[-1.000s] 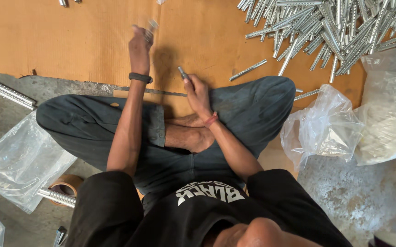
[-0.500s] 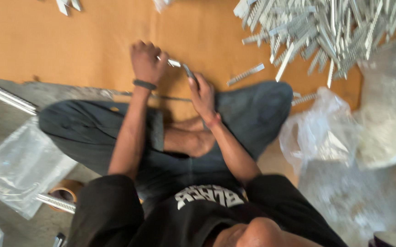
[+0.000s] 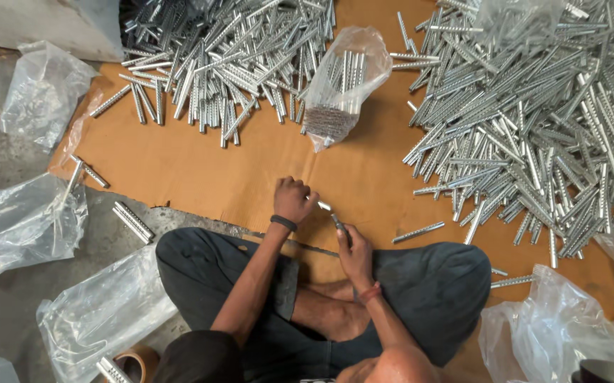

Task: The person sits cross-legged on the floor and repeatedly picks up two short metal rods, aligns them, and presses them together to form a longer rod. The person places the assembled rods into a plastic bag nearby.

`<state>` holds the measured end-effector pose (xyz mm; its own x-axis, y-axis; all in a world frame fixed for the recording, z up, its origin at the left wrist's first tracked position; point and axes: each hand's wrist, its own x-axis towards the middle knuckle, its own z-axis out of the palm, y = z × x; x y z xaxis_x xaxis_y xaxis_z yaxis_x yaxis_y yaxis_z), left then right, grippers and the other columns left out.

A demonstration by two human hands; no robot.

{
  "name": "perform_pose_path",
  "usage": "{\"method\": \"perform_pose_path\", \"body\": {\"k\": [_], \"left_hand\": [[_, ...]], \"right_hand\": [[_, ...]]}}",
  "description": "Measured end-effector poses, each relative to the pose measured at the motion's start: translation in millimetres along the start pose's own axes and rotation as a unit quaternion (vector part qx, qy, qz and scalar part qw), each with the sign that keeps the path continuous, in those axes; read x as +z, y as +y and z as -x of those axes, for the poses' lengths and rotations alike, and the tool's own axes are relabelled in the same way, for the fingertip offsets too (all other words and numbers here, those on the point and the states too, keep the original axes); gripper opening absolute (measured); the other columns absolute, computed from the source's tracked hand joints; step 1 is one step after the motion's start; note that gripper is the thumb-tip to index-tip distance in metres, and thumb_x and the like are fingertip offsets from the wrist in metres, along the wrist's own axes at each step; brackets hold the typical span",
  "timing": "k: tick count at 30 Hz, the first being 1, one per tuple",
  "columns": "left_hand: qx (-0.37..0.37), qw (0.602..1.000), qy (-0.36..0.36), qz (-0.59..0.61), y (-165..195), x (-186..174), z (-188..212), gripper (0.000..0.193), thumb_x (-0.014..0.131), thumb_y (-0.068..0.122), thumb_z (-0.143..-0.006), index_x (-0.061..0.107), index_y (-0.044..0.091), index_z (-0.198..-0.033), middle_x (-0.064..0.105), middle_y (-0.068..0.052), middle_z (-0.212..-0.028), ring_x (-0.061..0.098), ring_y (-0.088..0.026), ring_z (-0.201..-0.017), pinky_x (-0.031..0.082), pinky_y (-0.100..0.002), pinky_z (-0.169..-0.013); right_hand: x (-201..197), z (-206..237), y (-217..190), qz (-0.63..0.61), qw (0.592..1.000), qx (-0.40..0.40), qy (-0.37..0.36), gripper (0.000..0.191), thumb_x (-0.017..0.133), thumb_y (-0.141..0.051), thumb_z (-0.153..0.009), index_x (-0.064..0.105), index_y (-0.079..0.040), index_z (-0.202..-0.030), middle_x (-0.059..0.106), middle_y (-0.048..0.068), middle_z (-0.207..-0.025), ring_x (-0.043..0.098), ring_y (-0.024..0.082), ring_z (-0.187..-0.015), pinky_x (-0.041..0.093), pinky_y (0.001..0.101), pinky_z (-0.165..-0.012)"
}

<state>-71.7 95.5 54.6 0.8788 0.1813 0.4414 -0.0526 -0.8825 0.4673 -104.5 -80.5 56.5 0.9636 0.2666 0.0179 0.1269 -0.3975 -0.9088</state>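
Observation:
I sit cross-legged on a brown cardboard sheet (image 3: 201, 174). My left hand (image 3: 293, 199), with a dark band on its wrist, is closed around a short metal rod (image 3: 325, 206) whose tip sticks out to the right. My right hand (image 3: 355, 252) grips a small dark tool (image 3: 339, 225) that points up toward that rod's end. The two hands are close together above my knees. A clear plastic bag partly filled with metal rods (image 3: 341, 85) lies just beyond my hands.
A large heap of ribbed silver rods (image 3: 541, 120) covers the right side; a second heap (image 3: 229, 64) lies at the upper left. Empty clear plastic bags (image 3: 23, 223) lie on the concrete at left and lower right (image 3: 555, 330). A tape roll (image 3: 133, 363) sits by my left knee.
My left hand has come down from a raised reach and now meets the right hand, rod against tool. The camera has tilted up, bringing both rod heaps into view.

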Motion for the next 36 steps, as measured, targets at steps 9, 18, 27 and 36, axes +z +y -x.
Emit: {"method": "perform_pose_path", "body": {"k": [9, 18, 27, 36], "left_hand": [[-0.013, 0.999, -0.031, 0.008, 1, 14, 7, 0.027, 0.049, 0.027, -0.063, 0.054, 0.005, -0.048, 0.052, -0.008, -0.054, 0.046, -0.025, -0.061, 0.034, -0.036, -0.065], [0.012, 0.998, -0.062, 0.021, -3, 29, 15, 0.028, 0.05, 0.027, -0.07, 0.054, 0.004, -0.053, 0.052, -0.011, -0.059, 0.043, -0.028, -0.064, 0.032, -0.04, -0.064], [0.032, 0.997, -0.052, 0.04, 7, 15, 6, 0.024, 0.051, 0.024, -0.066, 0.052, 0.005, -0.052, 0.048, -0.008, -0.056, 0.042, -0.026, -0.063, 0.031, -0.038, -0.065], [0.167, 0.982, -0.087, -0.01, 17, 12, 6, 0.019, 0.052, 0.021, -0.06, 0.052, 0.007, -0.047, 0.047, -0.007, -0.054, 0.043, -0.024, -0.059, 0.032, -0.037, -0.067]], "right_hand": [[1, 2, -3, 0.019, 1.0, -0.016, -0.003, 0.027, 0.047, -0.027, -0.078, 0.054, -0.002, -0.087, 0.053, 0.016, -0.062, 0.052, 0.028, -0.054, 0.04, 0.0333, -0.05], [-3, 0, 7, -0.015, 0.996, -0.085, 0.004, 0.026, 0.046, -0.026, -0.083, 0.052, -0.001, -0.09, 0.056, 0.016, -0.075, 0.054, 0.031, -0.068, 0.043, 0.0342, -0.06], [-14, -3, -8, 0.013, 0.998, -0.044, 0.035, 0.017, 0.05, -0.017, -0.079, 0.052, -0.002, -0.087, 0.053, 0.013, -0.068, 0.053, 0.027, -0.059, 0.041, 0.0315, -0.052], [-15, -2, 46, -0.057, 0.973, 0.122, -0.185, 0.019, 0.051, -0.023, -0.082, 0.057, -0.005, -0.081, 0.042, 0.008, -0.058, 0.039, 0.014, -0.051, 0.033, 0.0271, -0.045]]}}
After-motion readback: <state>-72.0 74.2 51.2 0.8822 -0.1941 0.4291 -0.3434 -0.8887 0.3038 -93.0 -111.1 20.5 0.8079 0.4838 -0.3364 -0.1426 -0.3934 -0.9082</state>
